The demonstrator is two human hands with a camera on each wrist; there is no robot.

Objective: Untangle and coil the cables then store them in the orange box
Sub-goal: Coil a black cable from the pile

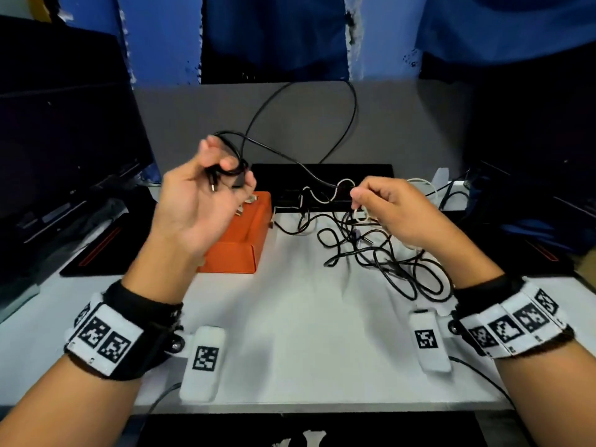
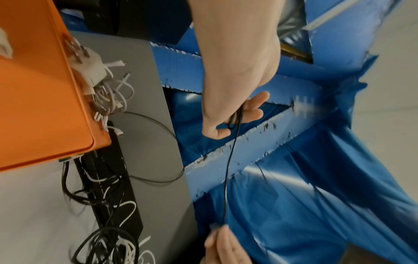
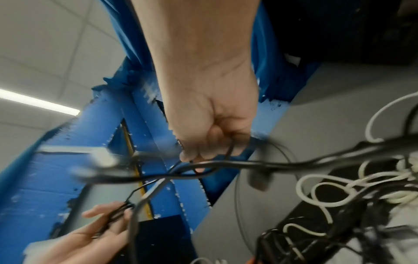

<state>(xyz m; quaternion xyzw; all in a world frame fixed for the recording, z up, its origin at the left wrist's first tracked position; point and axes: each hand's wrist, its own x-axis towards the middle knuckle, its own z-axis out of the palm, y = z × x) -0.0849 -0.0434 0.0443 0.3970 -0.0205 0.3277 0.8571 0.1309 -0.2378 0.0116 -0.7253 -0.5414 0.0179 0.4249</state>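
My left hand [image 1: 225, 175] is raised above the orange box [image 1: 238, 243] and holds a few loops of a thin black cable [image 1: 230, 156] between thumb and fingers. That cable arcs high over the grey partition, and one strand runs across to my right hand [image 1: 359, 201], which pinches it just above the tangle of black and white cables [image 1: 371, 246] on the white table. In the left wrist view the left hand [image 2: 237, 116] grips the loops and the strand [image 2: 228, 169] drops to the right hand. The box [image 2: 40, 89] holds a white charger [image 2: 90, 76] with white leads.
A black flat device [image 1: 322, 175] lies behind the tangle at the foot of the grey partition [image 1: 403, 124]. A dark monitor [image 1: 64, 140] stands at the left, with a black mat [image 1: 106, 250] beside the box. Dark equipment fills the right side. Bare white table [image 1: 290, 317] lies in front.
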